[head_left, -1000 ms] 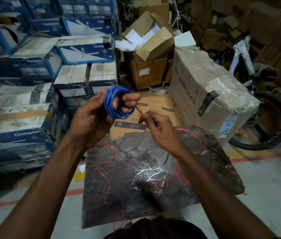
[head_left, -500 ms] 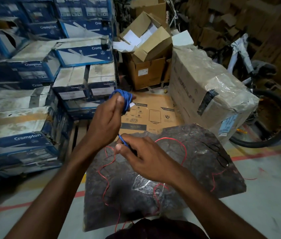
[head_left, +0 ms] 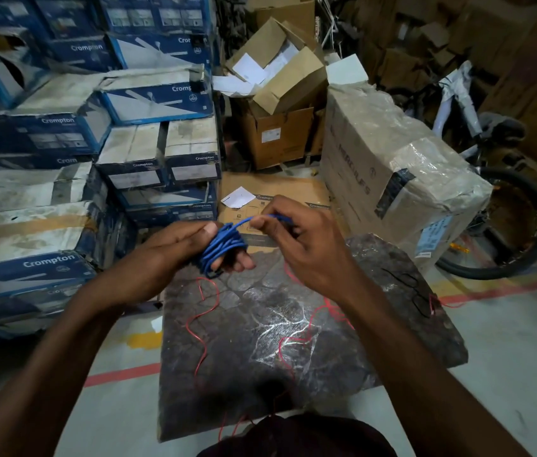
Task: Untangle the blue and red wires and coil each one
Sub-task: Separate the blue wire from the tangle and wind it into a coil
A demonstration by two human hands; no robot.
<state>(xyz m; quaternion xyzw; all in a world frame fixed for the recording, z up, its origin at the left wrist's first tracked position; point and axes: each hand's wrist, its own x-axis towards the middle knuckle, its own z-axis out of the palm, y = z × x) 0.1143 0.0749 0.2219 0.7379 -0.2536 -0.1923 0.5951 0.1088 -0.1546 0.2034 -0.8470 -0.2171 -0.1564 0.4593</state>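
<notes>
Our left hand (head_left: 175,255) holds the blue wire (head_left: 221,250) as a coil, fingers curled through the loops and thumb pressed on top, above the far-left edge of the dark slab (head_left: 260,357). Our right hand (head_left: 306,245) pinches the blue wire's free end between thumb and forefinger, just beside the coil, over the slab's far edge. The red wire (head_left: 204,311) lies loose and uncoiled across the slab, squiggling on its left side and middle, with strands running off its near edge. Crompton boxes (head_left: 46,265) are stacked left of the slab, a taped carton (head_left: 392,166) stands beyond its far-right corner, and a bicycle wheel (head_left: 531,225) is further right.
</notes>
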